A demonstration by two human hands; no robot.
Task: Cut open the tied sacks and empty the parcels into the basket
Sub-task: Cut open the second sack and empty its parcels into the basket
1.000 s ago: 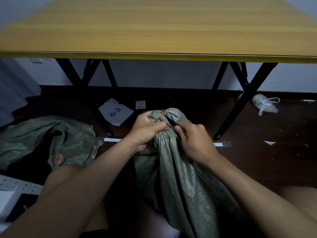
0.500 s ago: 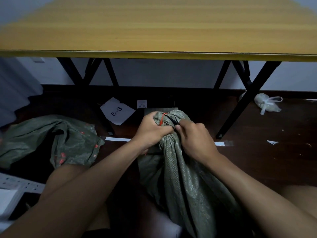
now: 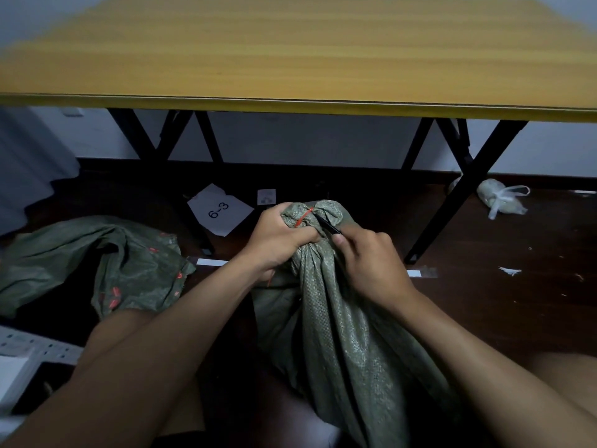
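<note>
Sack [image 3: 339, 318] upright before the table [image 3: 290, 59], neck bunched in left hand [image 3: 277, 237]; right hand [image 3: 368, 260] beside it pinching a blade [image 3: 328, 225] against the red tie [image 3: 302, 218]

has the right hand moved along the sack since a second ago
No. The right hand stays by the red tie at the sack's neck, just like before.

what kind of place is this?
Probably a makeshift parcel-sorting room, not a home: woven sacks, one tied sack gripped by both hands and one slack sack on the floor, a folding table, and a paper sheet marked 6-3.
</note>
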